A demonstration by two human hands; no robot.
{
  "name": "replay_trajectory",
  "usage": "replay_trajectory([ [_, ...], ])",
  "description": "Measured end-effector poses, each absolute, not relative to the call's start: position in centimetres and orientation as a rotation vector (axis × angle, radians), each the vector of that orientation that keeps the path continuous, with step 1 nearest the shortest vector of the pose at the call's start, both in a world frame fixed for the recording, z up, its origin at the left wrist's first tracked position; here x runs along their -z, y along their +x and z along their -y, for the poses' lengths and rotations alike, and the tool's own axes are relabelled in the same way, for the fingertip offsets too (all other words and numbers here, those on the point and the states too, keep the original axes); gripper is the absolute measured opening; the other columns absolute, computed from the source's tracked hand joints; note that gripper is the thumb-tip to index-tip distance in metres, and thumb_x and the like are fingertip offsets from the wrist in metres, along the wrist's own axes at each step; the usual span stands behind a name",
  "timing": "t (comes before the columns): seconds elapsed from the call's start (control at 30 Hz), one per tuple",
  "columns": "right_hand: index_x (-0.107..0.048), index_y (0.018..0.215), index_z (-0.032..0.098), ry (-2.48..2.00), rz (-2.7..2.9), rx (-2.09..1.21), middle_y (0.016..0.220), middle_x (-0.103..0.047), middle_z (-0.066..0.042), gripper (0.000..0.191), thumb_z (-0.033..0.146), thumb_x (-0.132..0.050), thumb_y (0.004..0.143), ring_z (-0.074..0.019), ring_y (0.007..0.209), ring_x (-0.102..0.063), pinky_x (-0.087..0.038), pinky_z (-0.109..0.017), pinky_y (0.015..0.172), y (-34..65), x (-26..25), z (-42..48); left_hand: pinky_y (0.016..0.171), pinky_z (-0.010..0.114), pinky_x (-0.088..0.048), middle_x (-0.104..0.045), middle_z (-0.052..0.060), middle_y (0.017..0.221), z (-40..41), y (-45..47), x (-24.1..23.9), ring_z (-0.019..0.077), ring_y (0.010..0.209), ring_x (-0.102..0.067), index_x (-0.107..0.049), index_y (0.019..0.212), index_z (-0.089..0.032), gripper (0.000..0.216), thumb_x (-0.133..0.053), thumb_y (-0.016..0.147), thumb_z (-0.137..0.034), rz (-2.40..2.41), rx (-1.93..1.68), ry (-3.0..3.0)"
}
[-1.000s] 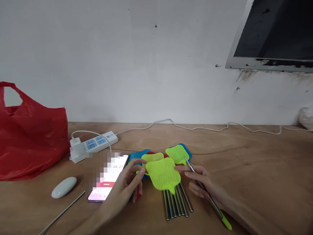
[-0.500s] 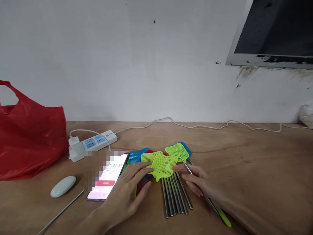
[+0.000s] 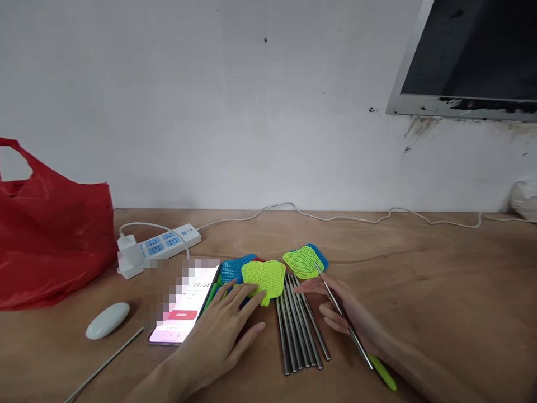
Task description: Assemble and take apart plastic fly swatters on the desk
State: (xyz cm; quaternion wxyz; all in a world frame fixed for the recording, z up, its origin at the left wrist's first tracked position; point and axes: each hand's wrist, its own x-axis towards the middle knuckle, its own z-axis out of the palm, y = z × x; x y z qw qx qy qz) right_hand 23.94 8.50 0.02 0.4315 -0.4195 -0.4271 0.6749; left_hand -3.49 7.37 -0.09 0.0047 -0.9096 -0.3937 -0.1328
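My left hand lies flat with fingers spread on a pile of plastic mesh swatter heads, its fingertips on a yellow-green head beside a blue head. My right hand is closed around a thin metal rod with a green grip end; the rod's tip reaches another yellow-green head lying on a blue one. Several loose metal rods lie side by side on the wooden table between my hands.
A lit phone lies left of my left hand. Further left are a pale oval object, a single rod, a white power strip with cable, and a red plastic bag. A white wall stands behind.
My left hand has laid the yellow-green head it was lifting down onto the pile and flattened over it. My right hand with its rod has barely shifted.
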Motion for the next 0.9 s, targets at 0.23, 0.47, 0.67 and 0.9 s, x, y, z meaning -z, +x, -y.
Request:
replay_trajectory([
  [0.23, -0.063, 0.066, 0.015, -0.96, 0.869, -1.652, 0.055, -0.055, 0.003, 0.042, 0.055, -0.069, 0.077, -0.0009, 0.035, -0.025, -0.022, -0.015, 0.034, 24.5, 0.8, -9.5, 0.107, 0.059, -0.041, -0.054, 0.011, 0.14, -7.5, -3.6, 0.7, 0.0333, 0.13, -0.048, -0.039, 0.149, -0.024, 0.049, -0.046, 0.102, -0.037, 1.256, 0.481, -2.825],
  [0.47, -0.057, 0.062, 0.017, -0.957, 0.832, -1.56, 0.046, -0.029, 0.011, 0.046, 0.058, -0.075, 0.071, -0.0019, 0.037, -0.013, -0.015, -0.016, 0.034, 25.0, 0.8, -9.7, 0.11, 0.062, -0.037, -0.043, 0.01, 0.152, -7.1, -3.6, 0.4, 0.0342, 0.14, -0.039, -0.035, 0.151, -0.03, 0.05, -0.045, 0.103, -0.036, 1.156, 0.371, -2.874],
  [0.67, -0.063, 0.069, 0.017, -0.971, 0.816, -1.533, 0.061, -0.057, 0.003, 0.041, 0.054, -0.08, 0.069, -0.0053, 0.043, -0.043, -0.039, -0.016, 0.04, 24.6, 0.4, -9.0, 0.11, 0.062, -0.038, -0.047, 0.01, 0.149, -7.3, -3.6, 0.7, 0.0339, 0.139, -0.041, -0.037, 0.151, -0.03, 0.051, -0.047, 0.102, -0.037, 1.172, 0.405, -2.825],
  [0.9, -0.068, 0.07, 0.017, -0.919, 0.782, -1.575, 0.066, -0.063, 0.001, 0.036, 0.05, -0.08, 0.073, -0.0081, 0.049, -0.052, -0.047, -0.018, 0.046, 24.6, 0.9, -9.1, 0.11, 0.063, -0.037, -0.048, 0.008, 0.15, -7.3, -3.4, 0.6, 0.0339, 0.14, -0.041, -0.048, 0.144, -0.031, 0.042, -0.045, 0.102, -0.037, 1.139, 0.359, -2.821],
])
